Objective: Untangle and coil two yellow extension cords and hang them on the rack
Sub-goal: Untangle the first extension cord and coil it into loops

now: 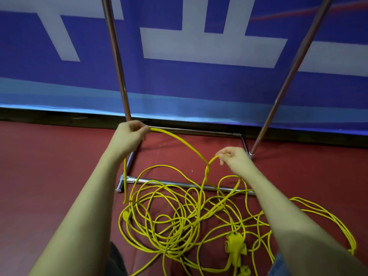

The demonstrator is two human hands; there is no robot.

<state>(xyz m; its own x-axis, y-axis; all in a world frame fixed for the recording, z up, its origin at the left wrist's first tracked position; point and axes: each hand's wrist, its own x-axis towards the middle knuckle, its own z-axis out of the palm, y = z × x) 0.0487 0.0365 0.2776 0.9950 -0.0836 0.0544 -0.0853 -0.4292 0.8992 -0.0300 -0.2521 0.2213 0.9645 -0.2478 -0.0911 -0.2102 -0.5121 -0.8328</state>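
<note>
A tangled heap of yellow extension cord lies on the red floor below my arms, with a yellow multi-outlet end at the lower right and a plug at the left. My left hand grips one strand raised above the heap; the cord arcs from it down to the right. My right hand pinches a loop of cord lifted off the pile. The metal rack stands just behind, its base bars on the floor around the heap's far edge.
The rack's right upright slants up to the top right. Its chrome base bar runs under the cords. A blue and white banner covers the wall behind. More cord loops trail to the right.
</note>
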